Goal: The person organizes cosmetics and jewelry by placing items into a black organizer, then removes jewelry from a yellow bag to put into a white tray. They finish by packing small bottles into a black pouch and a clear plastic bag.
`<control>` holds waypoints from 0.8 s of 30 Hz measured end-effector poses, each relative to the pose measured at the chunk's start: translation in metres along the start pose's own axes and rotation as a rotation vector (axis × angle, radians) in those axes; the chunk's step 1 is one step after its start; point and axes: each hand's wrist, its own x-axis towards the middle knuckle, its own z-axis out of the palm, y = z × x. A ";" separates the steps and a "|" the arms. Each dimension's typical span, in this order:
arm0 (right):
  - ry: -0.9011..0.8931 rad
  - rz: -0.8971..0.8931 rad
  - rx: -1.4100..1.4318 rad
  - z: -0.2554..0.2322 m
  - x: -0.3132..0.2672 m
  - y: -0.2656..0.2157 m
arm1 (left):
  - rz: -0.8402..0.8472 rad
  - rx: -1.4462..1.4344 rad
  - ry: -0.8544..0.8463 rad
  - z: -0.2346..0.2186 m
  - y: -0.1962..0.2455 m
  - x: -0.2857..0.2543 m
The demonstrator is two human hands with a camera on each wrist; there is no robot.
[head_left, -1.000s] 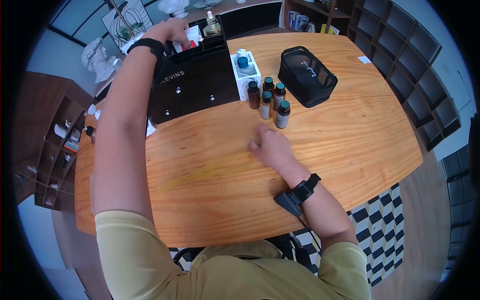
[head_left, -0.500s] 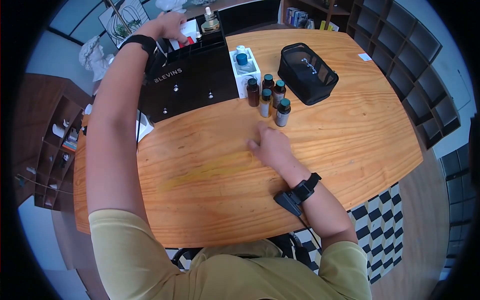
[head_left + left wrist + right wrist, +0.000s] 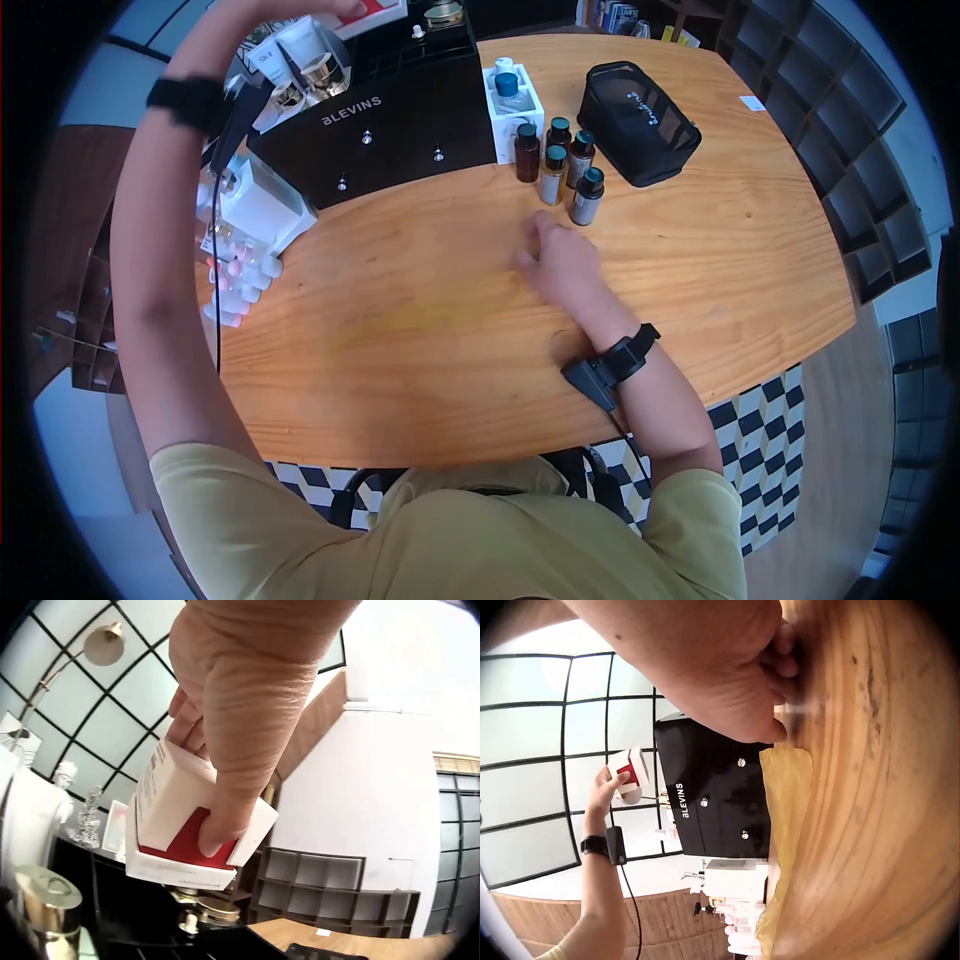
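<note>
While the left hand is grasping a white-and-red box at the head view's top edge, above a black cabinet reading "BLEVINS", the box's wider end is facing the left wrist view's bottom, long axis unclear. Relaxed, the right hand is resting on the surface near capped bottles.

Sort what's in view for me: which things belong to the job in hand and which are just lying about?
Likely in the job:
white-and-red box, gripped in the left hand
black organizer near it

Apparently just lying about:
black mesh case
five small bottles
white holder beside them
</note>
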 end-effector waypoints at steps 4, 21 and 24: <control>-0.012 0.009 0.017 0.000 0.000 -0.002 | 0.119 -0.290 -0.062 0.019 0.037 -0.063; -0.738 -0.648 0.413 -0.001 -0.024 -0.010 | -0.123 -0.483 -0.447 0.122 0.130 -0.192; -0.786 -0.396 0.344 -0.038 -0.017 0.003 | -0.117 -0.511 -0.433 0.122 0.130 -0.193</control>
